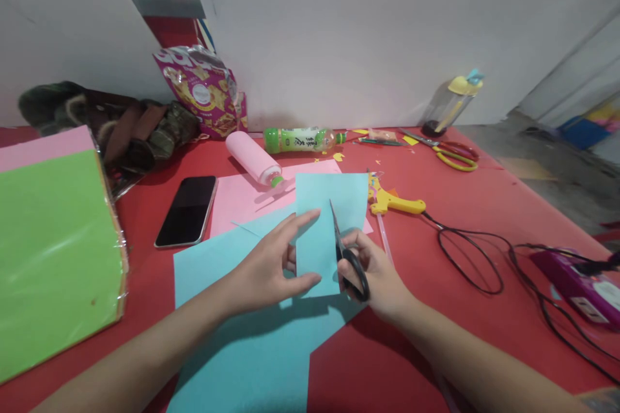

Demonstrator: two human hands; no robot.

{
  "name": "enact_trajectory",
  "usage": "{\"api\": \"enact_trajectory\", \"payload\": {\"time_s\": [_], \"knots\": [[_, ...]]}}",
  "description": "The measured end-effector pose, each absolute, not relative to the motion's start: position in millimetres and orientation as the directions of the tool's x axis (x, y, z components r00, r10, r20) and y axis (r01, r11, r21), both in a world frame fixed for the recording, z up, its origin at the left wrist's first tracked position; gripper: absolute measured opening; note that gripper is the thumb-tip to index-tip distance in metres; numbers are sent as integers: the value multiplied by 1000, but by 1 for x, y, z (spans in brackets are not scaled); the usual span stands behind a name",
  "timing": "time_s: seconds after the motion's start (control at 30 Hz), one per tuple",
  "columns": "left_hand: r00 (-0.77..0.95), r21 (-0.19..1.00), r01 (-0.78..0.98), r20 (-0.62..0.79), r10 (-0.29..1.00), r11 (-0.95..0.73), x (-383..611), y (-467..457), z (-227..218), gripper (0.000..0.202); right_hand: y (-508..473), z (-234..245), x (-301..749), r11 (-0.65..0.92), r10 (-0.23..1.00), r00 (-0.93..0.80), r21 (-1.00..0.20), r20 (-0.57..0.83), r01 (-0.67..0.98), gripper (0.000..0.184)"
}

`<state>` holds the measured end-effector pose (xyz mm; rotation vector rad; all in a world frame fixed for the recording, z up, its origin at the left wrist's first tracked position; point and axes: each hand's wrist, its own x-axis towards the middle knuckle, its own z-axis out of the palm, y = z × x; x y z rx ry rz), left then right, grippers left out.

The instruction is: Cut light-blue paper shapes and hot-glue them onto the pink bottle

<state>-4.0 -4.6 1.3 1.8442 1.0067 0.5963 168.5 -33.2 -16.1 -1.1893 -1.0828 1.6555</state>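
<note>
We see 1 light-blue paper piece (316,245) above a larger light-blue sheet (247,355). The left hand (276,255) holds its left side, thumb and index finger in front, other fingers partly hidden. The right hand (375,271) holds the black-handled scissors (347,259), and 1 blade shows before the paper. To the right we find the yellow glue gun (400,204); to the left, the black smartphone (188,211). Behind, on the red tabletop (484,206), 2 bottles are lying: a pink-wrapped bottle (252,158) and a green-and-white drink bottle (300,140).
</note>
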Motion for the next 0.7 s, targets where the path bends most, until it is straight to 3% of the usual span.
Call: {"api": "enact_trajectory", "payload": {"time_s": [0.4,0.7], "knots": [[700,815,474,-118,705,-334,-22,5,19,71,-33,-20,176,-282,922,-318,-946,-221,-159,49],[784,760,513,-225,579,-399,-42,14,37,71,-31,-19,178,-284,893,-393,-952,-221,-110,57]]}}
